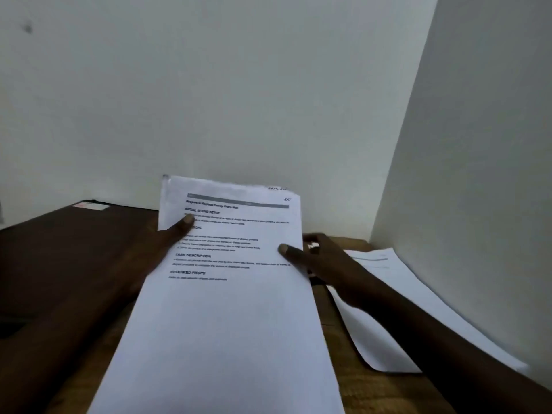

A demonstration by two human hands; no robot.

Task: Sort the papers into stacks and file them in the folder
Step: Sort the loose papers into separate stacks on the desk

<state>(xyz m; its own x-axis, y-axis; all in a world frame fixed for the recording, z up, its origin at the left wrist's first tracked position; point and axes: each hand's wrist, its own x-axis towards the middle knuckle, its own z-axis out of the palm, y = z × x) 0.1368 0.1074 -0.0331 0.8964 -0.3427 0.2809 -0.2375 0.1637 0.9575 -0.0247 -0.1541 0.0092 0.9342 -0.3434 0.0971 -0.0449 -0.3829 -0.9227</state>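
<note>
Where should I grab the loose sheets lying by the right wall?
Probably their near-left corner, coming from the left: the loose sheets lie flat with the wall along their right edge, and that corner looks slightly lifted off the table.

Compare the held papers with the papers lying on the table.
The held stack is lifted and tilted, gripped by the left hand and right hand; the table papers lie flat on the table. The held stack's top page shows printed headings; the table papers show only faint lines. Both are white sheets.
</note>
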